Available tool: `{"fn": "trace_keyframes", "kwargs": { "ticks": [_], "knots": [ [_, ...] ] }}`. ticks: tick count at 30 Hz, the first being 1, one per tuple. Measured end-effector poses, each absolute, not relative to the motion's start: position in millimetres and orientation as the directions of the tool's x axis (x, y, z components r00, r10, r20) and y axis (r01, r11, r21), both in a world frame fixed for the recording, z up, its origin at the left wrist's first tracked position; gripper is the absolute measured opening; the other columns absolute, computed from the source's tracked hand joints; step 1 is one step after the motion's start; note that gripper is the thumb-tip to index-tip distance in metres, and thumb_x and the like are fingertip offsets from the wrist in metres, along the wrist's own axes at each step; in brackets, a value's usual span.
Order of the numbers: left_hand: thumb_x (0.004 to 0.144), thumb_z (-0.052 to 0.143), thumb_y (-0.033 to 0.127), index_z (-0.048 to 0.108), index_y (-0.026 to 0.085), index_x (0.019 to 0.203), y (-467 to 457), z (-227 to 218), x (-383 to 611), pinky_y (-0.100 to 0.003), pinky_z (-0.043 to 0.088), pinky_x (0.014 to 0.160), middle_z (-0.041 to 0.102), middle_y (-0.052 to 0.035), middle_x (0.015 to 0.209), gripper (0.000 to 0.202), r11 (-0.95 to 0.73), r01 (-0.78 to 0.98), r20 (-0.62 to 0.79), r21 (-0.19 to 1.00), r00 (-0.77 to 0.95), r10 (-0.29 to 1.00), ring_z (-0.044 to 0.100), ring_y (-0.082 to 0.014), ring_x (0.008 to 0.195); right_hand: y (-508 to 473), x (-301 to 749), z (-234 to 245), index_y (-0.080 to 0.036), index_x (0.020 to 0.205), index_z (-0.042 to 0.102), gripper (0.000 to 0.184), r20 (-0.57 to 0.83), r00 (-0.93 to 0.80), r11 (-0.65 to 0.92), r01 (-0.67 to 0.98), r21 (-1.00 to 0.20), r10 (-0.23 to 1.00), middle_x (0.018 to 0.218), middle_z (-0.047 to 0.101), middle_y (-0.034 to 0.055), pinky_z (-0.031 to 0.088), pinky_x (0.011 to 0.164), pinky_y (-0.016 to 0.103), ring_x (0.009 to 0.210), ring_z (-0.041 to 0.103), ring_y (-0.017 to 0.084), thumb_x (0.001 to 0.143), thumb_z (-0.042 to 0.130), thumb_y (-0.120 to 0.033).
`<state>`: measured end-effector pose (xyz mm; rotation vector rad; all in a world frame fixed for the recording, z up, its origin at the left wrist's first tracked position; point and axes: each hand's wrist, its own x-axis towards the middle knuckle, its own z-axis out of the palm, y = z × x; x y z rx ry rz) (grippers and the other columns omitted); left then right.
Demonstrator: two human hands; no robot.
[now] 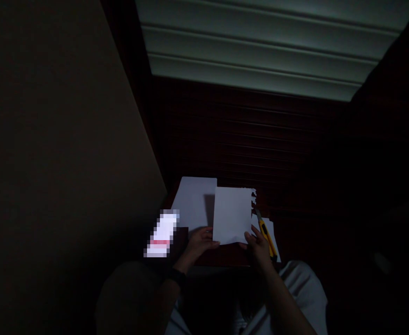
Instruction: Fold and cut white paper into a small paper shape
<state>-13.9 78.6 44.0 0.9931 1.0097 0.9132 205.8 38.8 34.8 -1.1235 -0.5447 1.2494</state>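
Between my two hands is a white sheet of paper (232, 214), raised above the small dark table, with a ragged, torn edge on its right side. My left hand (201, 242) pinches its lower left corner. At the lower right corner, my right hand (256, 244) grips it with the thumb on top. A larger white sheet (193, 200) lies flat behind and to the left, partly in shadow. Close beside my right hand rests a yellow box cutter (267, 237), its blade pointing away from me. Under the cutter are more white paper pieces (272, 228).
A lit phone (162, 235), its screen blurred out, is left of my left hand. The dark red table (221, 256) stands before my knees. A plain wall (68, 116) rises close on the left. Pale slats (260, 51) hang beyond dark panelling. The room is dim.
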Motion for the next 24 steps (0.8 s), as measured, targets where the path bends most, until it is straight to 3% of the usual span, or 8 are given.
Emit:
{"fn": "trace_keyframes", "kwargs": {
  "ticks": [4, 8, 10, 12, 15, 18, 20, 24],
  "knots": [
    [0.052, 0.078, 0.03, 0.059, 0.012, 0.096, 76, 53, -14, -0.037, 0.053, 0.066, 0.067, -0.0104, 0.086, 0.051, 0.292, -0.211, -0.231, 0.933, 0.27, 0.935, 0.065, -0.0232, 0.072, 37, 203, 41, -0.017, 0.121, 0.047, 0.064, -0.226, 0.318, -0.057, -0.462, -0.885, 0.921, 0.087, 0.062, 0.004, 0.056, 0.067, 0.037, 0.082, 0.06, 0.022, 0.064, 0.071, -0.035],
    [0.067, 0.065, 0.039, 0.062, 0.012, 0.089, 74, 54, -14, -0.036, 0.053, 0.068, 0.066, -0.0105, 0.087, 0.035, 0.184, -0.23, -0.155, 0.956, 0.137, 0.978, 0.064, -0.0223, 0.077, 35, 202, 46, -0.018, 0.121, 0.047, 0.063, -0.221, 0.333, -0.049, -0.455, -0.889, 0.917, 0.093, 0.063, 0.0056, 0.056, 0.066, 0.036, 0.085, 0.06, 0.023, 0.065, 0.07, -0.036],
    [0.072, 0.059, 0.039, 0.063, 0.012, 0.088, 71, 54, -14, -0.036, 0.053, 0.067, 0.066, -0.0105, 0.086, 0.031, 0.057, -0.079, -0.054, 0.995, 0.044, 0.998, 0.064, -0.022, 0.076, 35, 202, 45, -0.018, 0.12, 0.048, 0.061, -0.221, 0.344, -0.046, -0.451, -0.891, 0.912, 0.095, 0.063, 0.0061, 0.055, 0.066, 0.036, 0.087, 0.06, 0.023, 0.065, 0.069, -0.036],
    [0.076, 0.054, 0.033, 0.064, 0.015, 0.091, 65, 57, -13, -0.037, 0.051, 0.073, 0.065, -0.0102, 0.091, 0.025, -0.126, 0.213, 0.133, 0.969, -0.019, 0.991, 0.063, -0.0223, 0.082, 36, 203, 41, -0.019, 0.12, 0.048, 0.061, -0.223, 0.36, -0.04, -0.451, -0.891, 0.906, 0.097, 0.063, 0.0064, 0.055, 0.067, 0.036, 0.088, 0.06, 0.024, 0.066, 0.069, -0.036],
    [0.083, 0.042, 0.024, 0.059, 0.02, 0.107, 50, 66, -12, -0.041, 0.04, 0.093, 0.058, -0.0082, 0.114, 0.029, -0.397, 0.622, 0.383, 0.675, 0.165, 0.909, 0.051, -0.023, 0.107, 37, 205, 36, -0.019, 0.121, 0.047, 0.064, -0.231, 0.378, -0.033, -0.463, -0.886, 0.896, 0.1, 0.062, 0.0069, 0.055, 0.069, 0.037, 0.088, 0.06, 0.024, 0.065, 0.07, -0.036],
    [0.086, 0.039, 0.025, 0.053, 0.02, 0.117, 37, 72, -12, -0.047, 0.025, 0.103, 0.04, -0.0063, 0.135, 0.035, -0.519, 0.774, 0.386, 0.363, 0.382, 0.84, 0.03, -0.0262, 0.126, 37, 205, 32, -0.019, 0.122, 0.046, 0.065, -0.232, 0.373, -0.029, -0.478, -0.878, 0.899, 0.104, 0.06, 0.0072, 0.054, 0.072, 0.038, 0.09, 0.059, 0.024, 0.064, 0.07, -0.036],
    [0.087, 0.038, 0.03, 0.05, 0.019, 0.121, 35, 70, -15, -0.049, 0.02, 0.104, 0.033, -0.0065, 0.139, 0.037, -0.524, 0.813, 0.35, 0.254, 0.428, 0.833, 0.023, -0.0273, 0.129, 37, 206, 31, -0.02, 0.122, 0.047, 0.064, -0.236, 0.377, -0.027, -0.483, -0.875, 0.896, 0.106, 0.059, 0.0076, 0.054, 0.074, 0.038, 0.092, 0.059, 0.024, 0.065, 0.07, -0.036],
    [0.088, 0.035, 0.036, 0.039, 0.019, 0.129, 45, 60, -31, -0.048, 0.019, 0.105, 0.032, -0.0078, 0.14, 0.045, -0.527, 0.835, 0.315, 0.16, 0.462, 0.829, 0.021, -0.0262, 0.13, 37, 207, 31, -0.021, 0.12, 0.048, 0.059, -0.239, 0.379, -0.024, -0.492, -0.87, 0.894, 0.112, 0.056, 0.0076, 0.054, 0.075, 0.039, 0.099, 0.055, 0.025, 0.066, 0.069, -0.034]
  ]
}}
